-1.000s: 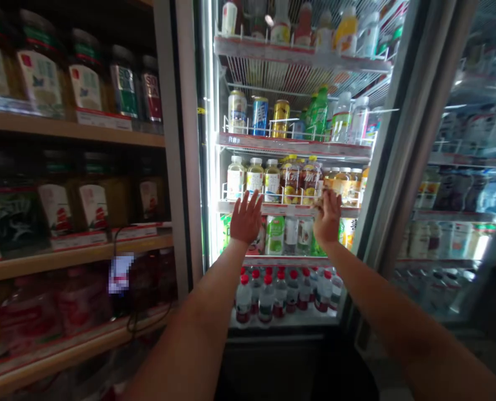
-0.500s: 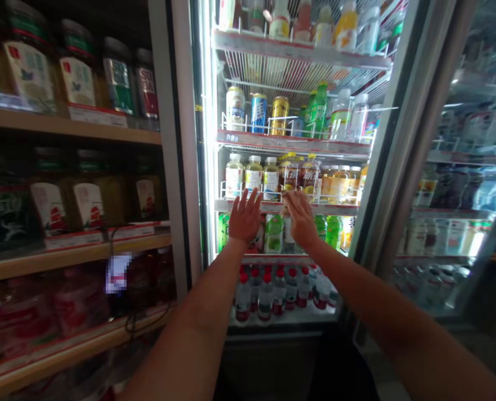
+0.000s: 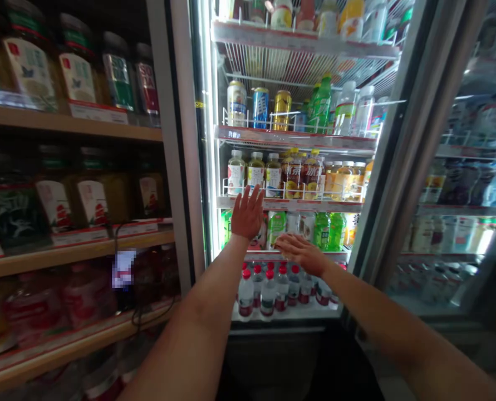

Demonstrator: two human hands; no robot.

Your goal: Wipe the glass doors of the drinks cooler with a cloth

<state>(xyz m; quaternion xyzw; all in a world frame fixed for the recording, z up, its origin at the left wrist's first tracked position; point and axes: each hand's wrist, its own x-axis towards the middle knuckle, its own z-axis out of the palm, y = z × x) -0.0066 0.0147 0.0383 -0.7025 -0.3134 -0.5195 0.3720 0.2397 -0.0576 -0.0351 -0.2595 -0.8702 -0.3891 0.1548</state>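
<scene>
I stand before an open drinks fridge. My left hand (image 3: 246,213) is raised flat with fingers stretched up, against the front rail (image 3: 298,205) of the shelf that carries pale tea bottles (image 3: 254,173). My right hand (image 3: 300,252) lies palm down with fingers extended to the left, at the front of the shelf below, just before the green bottles (image 3: 326,230) and a light green bottle (image 3: 276,227). Neither hand holds anything. Red-capped water bottles (image 3: 268,288) stand on the bottom shelf beneath my right hand.
Cans (image 3: 260,107) and green bottles fill the shelf above. The open glass door (image 3: 415,139) stands at the right, with another fridge behind it. Wooden shelves (image 3: 76,129) with jars and packets run along the left.
My right hand has moved left and down from the tea-bottle shelf to the shelf below, turning palm down. My left hand has stayed at the shelf rail.
</scene>
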